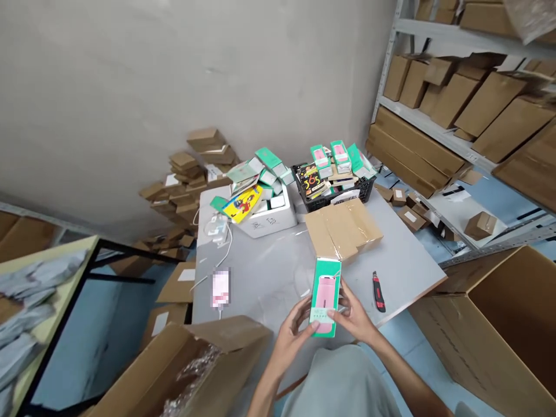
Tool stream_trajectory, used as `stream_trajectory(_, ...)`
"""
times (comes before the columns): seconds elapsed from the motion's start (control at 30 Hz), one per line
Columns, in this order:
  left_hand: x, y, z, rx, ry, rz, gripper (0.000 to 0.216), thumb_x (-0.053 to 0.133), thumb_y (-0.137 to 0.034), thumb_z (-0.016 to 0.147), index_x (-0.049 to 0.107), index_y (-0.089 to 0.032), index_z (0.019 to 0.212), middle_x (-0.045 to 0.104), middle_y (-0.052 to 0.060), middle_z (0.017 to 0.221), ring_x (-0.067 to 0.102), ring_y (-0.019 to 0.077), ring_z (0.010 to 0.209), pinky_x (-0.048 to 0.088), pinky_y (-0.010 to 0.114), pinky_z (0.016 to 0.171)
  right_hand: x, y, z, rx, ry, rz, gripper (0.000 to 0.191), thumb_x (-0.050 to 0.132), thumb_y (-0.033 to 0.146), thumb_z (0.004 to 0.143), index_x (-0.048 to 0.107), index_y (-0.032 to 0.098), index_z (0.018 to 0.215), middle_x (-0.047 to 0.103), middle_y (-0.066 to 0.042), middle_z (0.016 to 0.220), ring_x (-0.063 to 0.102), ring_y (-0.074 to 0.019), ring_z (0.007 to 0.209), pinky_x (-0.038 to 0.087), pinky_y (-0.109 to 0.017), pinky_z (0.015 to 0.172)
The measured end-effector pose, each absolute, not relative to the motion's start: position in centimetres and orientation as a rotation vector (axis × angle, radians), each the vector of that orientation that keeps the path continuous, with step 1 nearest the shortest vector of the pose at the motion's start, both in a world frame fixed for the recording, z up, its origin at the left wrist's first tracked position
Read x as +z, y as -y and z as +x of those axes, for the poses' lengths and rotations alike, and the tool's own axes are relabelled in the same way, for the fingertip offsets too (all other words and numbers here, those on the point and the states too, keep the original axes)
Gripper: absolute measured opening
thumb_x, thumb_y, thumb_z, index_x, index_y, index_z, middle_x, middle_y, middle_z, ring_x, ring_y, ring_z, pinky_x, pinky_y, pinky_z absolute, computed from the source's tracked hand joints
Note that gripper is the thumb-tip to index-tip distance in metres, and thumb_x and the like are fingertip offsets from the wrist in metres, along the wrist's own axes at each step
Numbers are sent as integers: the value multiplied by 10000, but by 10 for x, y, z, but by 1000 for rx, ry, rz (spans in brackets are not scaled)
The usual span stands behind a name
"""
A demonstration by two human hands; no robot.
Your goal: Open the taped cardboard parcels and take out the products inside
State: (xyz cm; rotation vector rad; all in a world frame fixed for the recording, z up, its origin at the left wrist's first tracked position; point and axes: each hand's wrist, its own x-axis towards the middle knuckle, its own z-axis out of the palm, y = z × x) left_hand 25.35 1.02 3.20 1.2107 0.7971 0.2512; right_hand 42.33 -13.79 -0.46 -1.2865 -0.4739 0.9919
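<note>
A green product box [325,289] with a picture of a pink bottle on its front is held upright, close to the table's near edge. My left hand [295,327] grips its left side, thumb on the front face. On the opposite side my right hand [353,313] is closed on the same box, its thumb also on the front. Just beyond the box lies a flat brown cardboard carton [343,229]. A red and black box cutter [378,292] rests on the table to the right of my right hand.
On the grey table [269,260] stand a white bin [273,223] and a black crate [332,200], both heaped with green boxes and booklets. A phone [220,288] lies left. Open cartons flank the table: one [217,365] left, another [486,324] right. Shelves [434,130] hold brown boxes.
</note>
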Motion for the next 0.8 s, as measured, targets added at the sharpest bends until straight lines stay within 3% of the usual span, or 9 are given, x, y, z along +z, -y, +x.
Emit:
stream_trajectory(0.1,33,-8,266,292,-861,1186,779,1003,-665,693,807,-329,1368,735,129,1570,665,428,1504,642,529,1170,-4,138,434,983,479,-1281,974,951,552,874,518,413,1735,647,-132,1627,767,-319,1311,698,-313,760)
stream_trajectory(0.27,34,-11,304,342,-948,1139,904,1006,-705,684,729,-305,1446,723,165,1577,706,428,1452,693,505,1065,-4,134,456,1007,521,-1241,853,936,611,882,635,393,1650,752,-107,1467,821,-283,1145,692,-505,1027)
stream_trajectory(0.37,35,-12,330,350,-965,1155,928,994,-725,694,702,-305,1469,721,164,1577,720,414,1433,708,478,1021,-2,134,470,1027,520,-1213,800,876,663,933,633,400,1649,795,-91,1374,830,-269,1049,694,-505,998)
stream_trajectory(0.8,12,-15,394,314,-1000,1219,881,934,-773,752,695,-316,1466,741,145,1551,726,426,1425,723,501,1022,-23,120,519,931,451,-1198,808,848,770,905,695,375,1593,828,-75,1265,800,-298,1022,670,-540,1024)
